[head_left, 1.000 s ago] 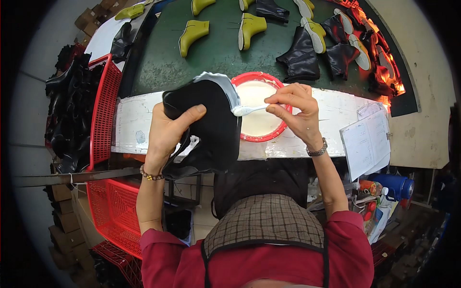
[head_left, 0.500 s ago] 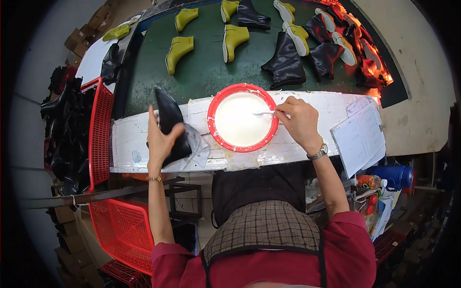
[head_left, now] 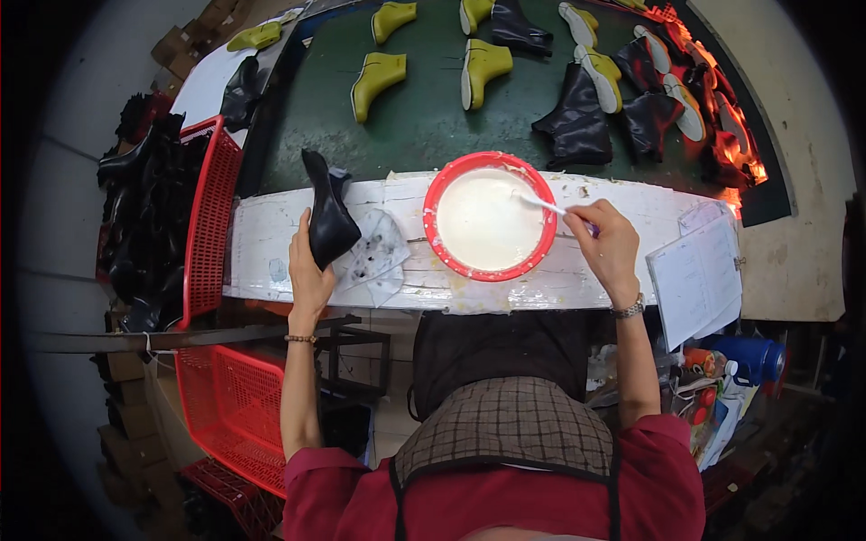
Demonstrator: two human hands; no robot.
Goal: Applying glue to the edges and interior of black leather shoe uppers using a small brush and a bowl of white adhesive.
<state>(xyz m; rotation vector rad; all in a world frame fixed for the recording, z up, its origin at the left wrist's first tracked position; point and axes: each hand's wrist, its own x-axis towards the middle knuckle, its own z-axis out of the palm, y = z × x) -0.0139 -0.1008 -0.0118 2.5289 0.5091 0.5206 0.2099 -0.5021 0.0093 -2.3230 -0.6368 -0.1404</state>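
A black ankle boot (head_left: 330, 219) is in my left hand (head_left: 311, 272), whose fingers lie along the boot's left side; the thumb is mostly hidden. Over at the right, my right hand (head_left: 606, 251) grips a white-handled brush (head_left: 548, 207) between thumb and fingers. Its head touches the white, glue-like liquid (head_left: 485, 225) near the right side of a red basin (head_left: 435, 248). Beside the boot lies a pale cloth (head_left: 386, 261) with dark stains, spread on the white bench (head_left: 257, 248).
Yellow boot-shaped pieces (head_left: 379, 79) and black boots (head_left: 575, 122) stand or lie on a green surface (head_left: 334, 149) beyond the bench. Red-orange light glows at the far right. A red basket (head_left: 206, 216) with black boots stands left; papers on a clipboard (head_left: 695, 275) sit right.
My left hand has closed from spread fingers onto the boot and lifted it off the cloth. The brush has tilted, its handle lower right. The whole view has shifted slightly.
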